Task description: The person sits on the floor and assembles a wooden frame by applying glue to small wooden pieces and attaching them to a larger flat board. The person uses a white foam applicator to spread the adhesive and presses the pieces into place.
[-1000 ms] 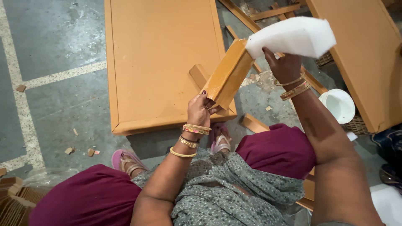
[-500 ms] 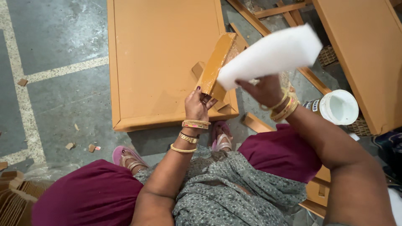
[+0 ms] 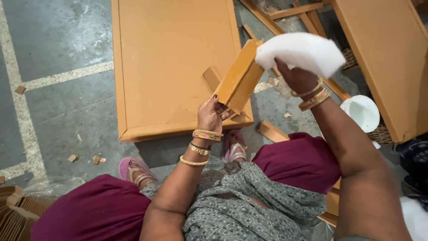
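We pinch the orange wooden block [image 3: 240, 76] by its lower end in our left hand [image 3: 211, 117], fingers closed, tilted above the floor; it could slip under pressure from the white foam pad [image 3: 299, 52] our right hand [image 3: 298, 80] grips closed. We count one block, one pad, two large orange panels [image 3: 174, 62], one white bowl [image 3: 363, 112]

Left hand [image 3: 209, 115] grips the wooden block [image 3: 239, 78]; right hand [image 3: 298, 79] presses a white cloth [image 3: 299, 52] against its top end.
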